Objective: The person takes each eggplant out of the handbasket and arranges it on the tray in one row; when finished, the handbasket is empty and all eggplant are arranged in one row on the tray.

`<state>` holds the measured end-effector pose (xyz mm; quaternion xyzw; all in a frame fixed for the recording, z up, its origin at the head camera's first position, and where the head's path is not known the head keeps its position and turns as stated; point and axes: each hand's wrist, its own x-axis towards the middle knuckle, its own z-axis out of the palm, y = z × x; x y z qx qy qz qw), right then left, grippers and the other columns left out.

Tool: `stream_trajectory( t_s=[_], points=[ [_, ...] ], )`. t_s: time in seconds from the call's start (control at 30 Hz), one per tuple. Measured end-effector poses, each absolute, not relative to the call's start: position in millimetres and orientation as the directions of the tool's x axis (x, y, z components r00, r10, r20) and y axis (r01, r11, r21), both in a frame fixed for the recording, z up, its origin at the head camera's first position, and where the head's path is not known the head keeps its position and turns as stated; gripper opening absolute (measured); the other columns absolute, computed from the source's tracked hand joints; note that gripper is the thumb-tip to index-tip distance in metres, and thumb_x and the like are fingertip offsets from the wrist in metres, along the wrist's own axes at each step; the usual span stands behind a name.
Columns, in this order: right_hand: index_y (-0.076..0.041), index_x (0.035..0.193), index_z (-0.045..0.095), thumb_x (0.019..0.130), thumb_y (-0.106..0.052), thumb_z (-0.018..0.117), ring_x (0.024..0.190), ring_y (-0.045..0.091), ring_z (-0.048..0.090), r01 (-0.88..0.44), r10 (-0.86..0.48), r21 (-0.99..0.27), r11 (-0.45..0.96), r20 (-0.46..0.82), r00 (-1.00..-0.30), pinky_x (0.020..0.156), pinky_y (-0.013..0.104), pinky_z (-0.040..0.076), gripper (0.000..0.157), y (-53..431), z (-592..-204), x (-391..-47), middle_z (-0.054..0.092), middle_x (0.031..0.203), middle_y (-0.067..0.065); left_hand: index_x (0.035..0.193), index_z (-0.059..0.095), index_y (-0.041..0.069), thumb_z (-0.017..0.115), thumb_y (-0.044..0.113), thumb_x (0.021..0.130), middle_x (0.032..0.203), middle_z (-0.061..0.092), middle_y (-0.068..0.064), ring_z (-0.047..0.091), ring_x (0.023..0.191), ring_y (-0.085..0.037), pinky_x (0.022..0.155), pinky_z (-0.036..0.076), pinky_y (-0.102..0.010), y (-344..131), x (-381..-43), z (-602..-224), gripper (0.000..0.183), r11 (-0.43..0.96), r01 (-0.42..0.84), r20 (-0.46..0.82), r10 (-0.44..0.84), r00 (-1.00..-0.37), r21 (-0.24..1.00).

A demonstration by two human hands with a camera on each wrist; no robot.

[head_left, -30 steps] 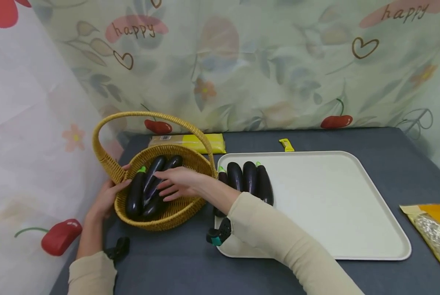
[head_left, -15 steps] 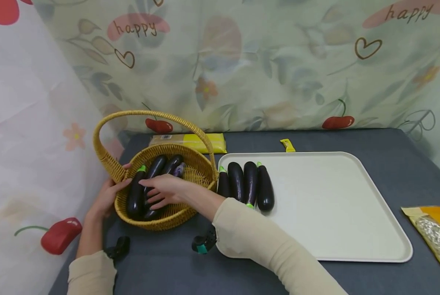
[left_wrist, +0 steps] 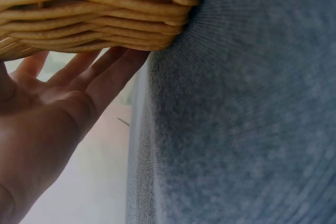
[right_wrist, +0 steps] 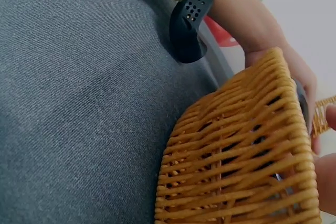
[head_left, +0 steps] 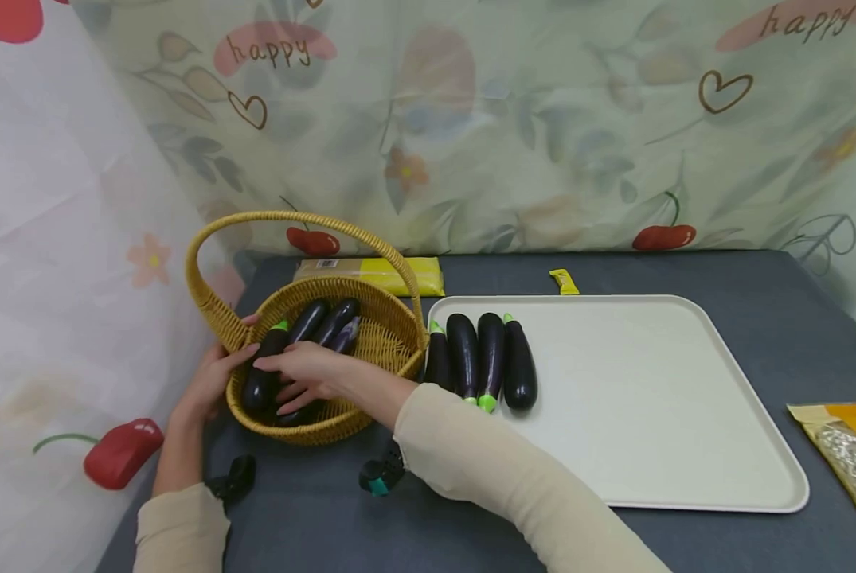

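Left hand (head_left: 204, 386): round yellow wicker basket (head_left: 392, 338) pinched at its rim, thumb inside, fingers against the outer wall. Right hand (head_left: 307, 369): held inside, fingers parted over glossy dark-purple eggplants (head_left: 259, 390); firm contact cannot be told. Grasping is judged the step; closure round one seems called for next, basket steadied. Similar eggplants (head_left: 491, 354) lined up on rectangular white tray (head_left: 635, 398).

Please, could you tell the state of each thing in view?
Basket: upright, handle up
Basket eggplants: lying, partly hidden
Tray: flat, partly covered
Tray eggplants: lying side by side
Left hand: holding basket
Right hand: inside basket
Long packet: lying behind basket
Small packet: lying beyond tray
Orange bag: lying flat, partly outside picture
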<state>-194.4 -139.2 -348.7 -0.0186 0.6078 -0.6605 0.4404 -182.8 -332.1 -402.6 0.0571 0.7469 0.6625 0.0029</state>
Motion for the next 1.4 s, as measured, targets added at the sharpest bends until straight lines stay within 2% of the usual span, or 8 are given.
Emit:
stream_trajectory(
  t_s=[0.17,0.37,0.5,0.83,1.07,1.2,1.4],
  points=[
    [-0.002,0.146,0.03,0.09,-0.021,0.068,0.097,0.044,0.059,0.546,-0.536,-0.833,0.095,-0.505,-0.677,0.078,0.048,0.051,0.07,-147,-353,-189,0.05,0.122,0.026,0.147,0.034,0.008,0.054,0.021,0.098,0.135,0.038,-0.008,0.044,0.112,-0.006,0.084,0.042,-0.017,-332,-183,-402,0.054,0.108,0.068,0.058,0.09,-0.994,0.992],
    [0.0,0.142,0.036,0.086,-0.017,0.074,0.085,0.037,0.063,0.509,-0.452,-0.855,0.1,-0.495,-0.742,0.071,0.045,0.054,0.07,-153,-356,-185,0.054,0.112,0.021,0.149,0.028,0.009,0.052,0.021,0.1,0.142,0.029,-0.015,0.041,0.115,-0.008,0.085,0.042,-0.017,-332,-183,-400,0.056,0.134,0.027,0.015,0.091,-0.996,0.991],
    [-0.001,0.142,0.036,0.087,-0.015,0.072,0.087,0.039,0.062,0.517,-0.455,-0.85,0.102,-0.502,-0.736,0.072,0.045,0.053,0.067,-152,-355,-186,0.054,0.113,0.021,0.149,0.028,0.009,0.052,0.021,0.1,0.145,0.026,-0.015,0.04,0.117,-0.009,0.086,0.041,-0.017,-331,-183,-399,0.056,0.133,0.025,0.013,0.087,-0.996,0.991],
    [-0.003,0.145,0.031,0.088,-0.006,0.069,0.098,0.044,0.059,0.501,-0.503,-0.864,0.051,-0.456,-0.735,0.077,0.049,0.051,0.069,-143,-354,-185,0.05,0.12,0.023,0.148,0.032,0.01,0.052,0.02,0.1,0.139,0.034,-0.008,0.042,0.116,-0.008,0.085,0.042,-0.017,-330,-184,-399,0.053,0.117,0.036,0.025,0.088,-0.996,0.992],
    [-0.011,0.146,0.032,0.088,-0.003,0.068,0.103,0.043,0.058,0.484,-0.565,-0.875,0.025,-0.412,-0.715,0.079,0.049,0.051,0.069,-124,-347,-186,0.051,0.118,0.02,0.146,0.034,0.011,0.052,0.018,0.1,0.123,0.044,0.004,0.051,0.105,-0.004,0.081,0.046,-0.02,-331,-182,-399,0.05,0.091,0.044,0.035,0.099,-0.994,0.995],
    [-0.013,0.148,0.028,0.09,-0.004,0.065,0.105,0.041,0.058,0.479,-0.622,-0.878,0.009,-0.38,-0.685,0.083,0.049,0.049,0.069,-108,-345,-188,0.054,0.115,0.02,0.146,0.035,0.01,0.052,0.018,0.1,0.123,0.043,0.001,0.052,0.102,-0.005,0.079,0.047,-0.02,-332,-184,-400,0.05,0.089,0.048,0.039,0.096,-0.995,0.995],
    [-0.014,0.151,0.022,0.093,-0.005,0.061,0.104,0.037,0.06,0.436,-0.681,-0.9,0.002,-0.32,-0.658,0.084,0.048,0.049,0.069,-78,-344,-185,0.057,0.112,0.018,0.147,0.033,0.008,0.051,0.017,0.1,0.132,0.038,-0.005,0.048,0.109,-0.005,0.083,0.044,-0.018,-332,-185,-403,0.051,0.087,0.055,0.046,0.098,-0.994,0.995]
  ],
)
